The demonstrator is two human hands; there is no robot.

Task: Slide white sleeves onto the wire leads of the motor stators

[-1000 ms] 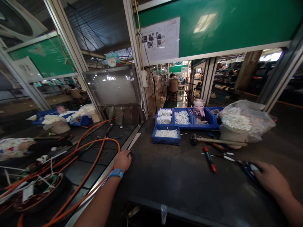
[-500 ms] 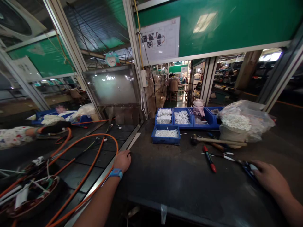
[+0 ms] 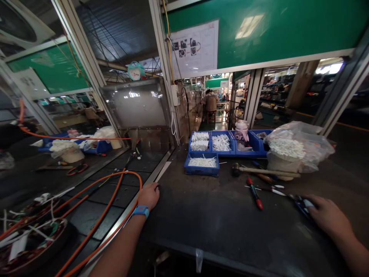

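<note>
Scissors (image 3: 301, 203) under right hand (image 3: 328, 219); left hand (image 3: 149, 195) well apart.

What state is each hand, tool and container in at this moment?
Left hand: curled, resting on the bench edge, holding nothing.
Right hand: lying over a blue-handled tool; grip unclear.
Screwdriver: lying flat, untouched.
Mallet: lying on its side.
Blue bins: open, holding white pieces.
Bag: open, full of white pieces.
Orange cable: looped across the conveyor.
</note>
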